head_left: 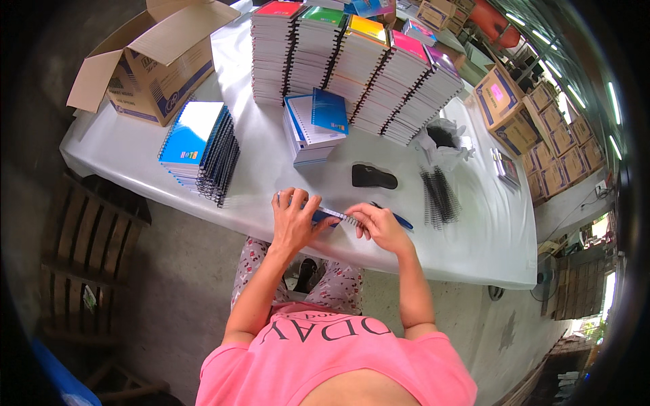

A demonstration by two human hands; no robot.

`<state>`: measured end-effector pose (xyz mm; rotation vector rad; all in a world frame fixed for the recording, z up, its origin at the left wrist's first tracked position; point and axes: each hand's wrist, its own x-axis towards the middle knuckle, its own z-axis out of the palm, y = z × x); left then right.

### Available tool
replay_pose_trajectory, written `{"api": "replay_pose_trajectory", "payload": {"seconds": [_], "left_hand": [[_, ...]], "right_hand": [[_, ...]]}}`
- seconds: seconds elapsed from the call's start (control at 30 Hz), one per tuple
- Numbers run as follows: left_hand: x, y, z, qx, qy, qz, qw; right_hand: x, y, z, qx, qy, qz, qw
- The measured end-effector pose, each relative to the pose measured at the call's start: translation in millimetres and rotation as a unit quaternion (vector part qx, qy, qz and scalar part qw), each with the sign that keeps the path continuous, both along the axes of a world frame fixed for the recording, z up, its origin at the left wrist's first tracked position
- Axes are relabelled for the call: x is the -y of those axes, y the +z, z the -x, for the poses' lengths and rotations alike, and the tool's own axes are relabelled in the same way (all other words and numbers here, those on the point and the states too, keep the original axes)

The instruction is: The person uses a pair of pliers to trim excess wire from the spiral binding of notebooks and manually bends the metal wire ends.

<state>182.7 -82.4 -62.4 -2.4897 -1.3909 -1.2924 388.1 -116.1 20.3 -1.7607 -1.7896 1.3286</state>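
Observation:
At the table's near edge my left hand [292, 220] is closed around a small blue-covered notebook [323, 216], mostly hidden under the fingers. A spiral coil [350, 220] shows along the notebook's edge, and my right hand [380, 227] pinches it at the right end. Just beyond that hand lies a blue-handled tool [403, 222], partly covered, its kind unclear. A bundle of loose dark coils [441, 196] rests farther right. Ahead of my hands sits a flat black object [374, 176] with a rounded outline.
Blue spiral notebooks [189, 139] are stacked at left, near an open carton [159, 78]. Loose page blocks with blue covers [315, 135] stand mid-table. Tall notebook stacks [359, 74] rise behind. A plastic bag [452, 150] sits at right; cartons [548, 128] are piled beyond.

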Motion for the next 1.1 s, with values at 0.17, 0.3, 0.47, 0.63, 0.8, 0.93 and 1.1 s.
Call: {"api": "replay_pose_trajectory", "payload": {"seconds": [0.17,0.3,0.47,0.63,0.8,0.93,1.1], "left_hand": [[0.8,9.9,-1.1,-0.001,-0.013,0.009,1.0],[0.6,12.5,-2.4,0.009,-0.024,-0.015,1.0],[2.3,11.1,2.4,0.021,-0.021,0.009,1.0],[-0.5,10.9,2.3,0.042,-0.041,0.011,0.998],[-4.5,0.4,5.5,0.042,-0.053,0.015,0.998],[-1.6,10.5,4.0,0.082,-0.079,0.016,0.993],[-10.3,13.2,4.4,0.108,-0.078,0.05,0.99]], "right_hand": [[-44.8,-33.1,-46.9,0.221,0.013,-0.407,0.886],[-62.9,-66.7,-84.5,0.209,0.017,-0.395,0.895],[-50.6,-40.2,-58.9,-0.227,-0.021,-0.219,0.949],[-32.7,-50.2,-22.2,-0.283,0.048,-0.129,0.949],[-33.1,-46.7,-19.1,-0.396,0.113,-0.199,0.889],[-36.2,-40.0,-21.3,-0.269,0.079,-0.235,0.931],[-37.8,-39.5,-13.3,-0.423,0.075,-0.239,0.871]]}}
